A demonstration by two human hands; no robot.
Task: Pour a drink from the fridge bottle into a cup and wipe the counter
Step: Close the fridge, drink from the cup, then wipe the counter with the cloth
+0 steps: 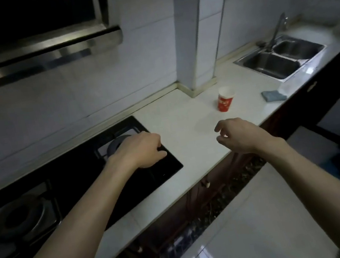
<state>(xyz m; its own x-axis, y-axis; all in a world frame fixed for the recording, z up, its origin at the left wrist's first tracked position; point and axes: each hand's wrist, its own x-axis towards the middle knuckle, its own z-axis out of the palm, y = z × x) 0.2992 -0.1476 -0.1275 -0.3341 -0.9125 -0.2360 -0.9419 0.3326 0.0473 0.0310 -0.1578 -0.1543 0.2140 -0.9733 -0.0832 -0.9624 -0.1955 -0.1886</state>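
White counter (177, 125), red cup (225, 99) beyond right hand (240, 136), both grips empty, fingers curled apart.

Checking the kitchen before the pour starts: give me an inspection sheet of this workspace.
Surface: white counter, no spill visible.
Job's things: red paper cup upright on the counter; blue-grey cloth near the front edge by the sink; no bottle in view.
Clutter: nothing seen.
Hands: left hand curled over the gas hob, empty; right hand open above the counter, empty.
Cables: nothing seen.
Surroundings: double sink with tap, range hood, tiled wall.
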